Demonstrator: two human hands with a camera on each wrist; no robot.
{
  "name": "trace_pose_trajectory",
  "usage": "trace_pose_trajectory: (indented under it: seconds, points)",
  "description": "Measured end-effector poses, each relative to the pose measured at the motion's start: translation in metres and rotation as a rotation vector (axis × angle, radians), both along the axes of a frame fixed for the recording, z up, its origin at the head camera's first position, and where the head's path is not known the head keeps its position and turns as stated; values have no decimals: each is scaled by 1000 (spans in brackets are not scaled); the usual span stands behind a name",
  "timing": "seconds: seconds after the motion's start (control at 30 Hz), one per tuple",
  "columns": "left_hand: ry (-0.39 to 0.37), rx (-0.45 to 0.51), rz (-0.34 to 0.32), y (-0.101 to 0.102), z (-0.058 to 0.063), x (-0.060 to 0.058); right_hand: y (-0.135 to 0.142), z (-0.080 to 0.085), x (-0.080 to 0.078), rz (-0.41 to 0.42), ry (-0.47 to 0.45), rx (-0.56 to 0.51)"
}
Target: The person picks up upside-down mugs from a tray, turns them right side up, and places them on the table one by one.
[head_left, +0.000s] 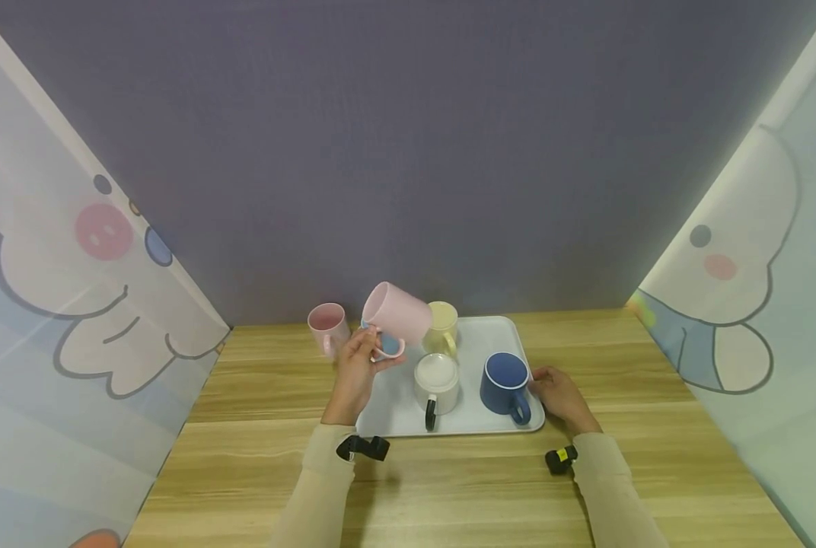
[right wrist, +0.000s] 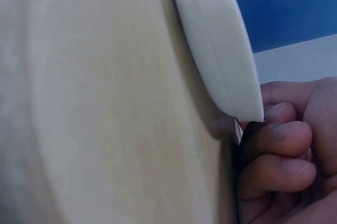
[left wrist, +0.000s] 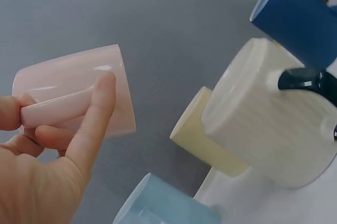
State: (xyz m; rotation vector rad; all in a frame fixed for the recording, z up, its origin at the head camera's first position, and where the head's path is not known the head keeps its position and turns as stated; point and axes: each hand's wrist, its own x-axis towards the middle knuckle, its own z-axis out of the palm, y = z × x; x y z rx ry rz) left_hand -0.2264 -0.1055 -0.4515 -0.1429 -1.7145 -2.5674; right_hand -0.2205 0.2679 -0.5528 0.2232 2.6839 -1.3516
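Note:
My left hand (head_left: 358, 377) grips a pink mug (head_left: 408, 316) by its handle and holds it tilted in the air above the back left of a white tray (head_left: 394, 415). In the left wrist view, the index finger lies along the pink mug's handle. At the tray's right edge, the fingers of my right hand (head_left: 562, 396) curl round the rim, close beside a dark blue mug (head_left: 502, 388). The right wrist view shows this hand (right wrist: 279, 155) at the tray's edge (right wrist: 221, 45). A light blue mug (head_left: 389, 344) is partly hidden behind the left hand and the held mug.
A cream mug with a black handle (head_left: 438, 380) stands mid-tray, with a pale yellow mug (head_left: 442, 318) behind it. Another pink mug (head_left: 329, 329) stands on the wooden table (head_left: 257, 396) left of the tray. A grey wall (head_left: 408, 152) rises behind.

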Motion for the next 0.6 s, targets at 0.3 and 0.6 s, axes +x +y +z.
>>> trace_pose_trajectory:
  seconds: [0.3,0.6]
  points:
    - [-76,198,-37,-1,-3,1,0,2,1,-2,6,-9]
    - [-125,479,-118,6,-7,4,0,1,1,-5,-1,10]
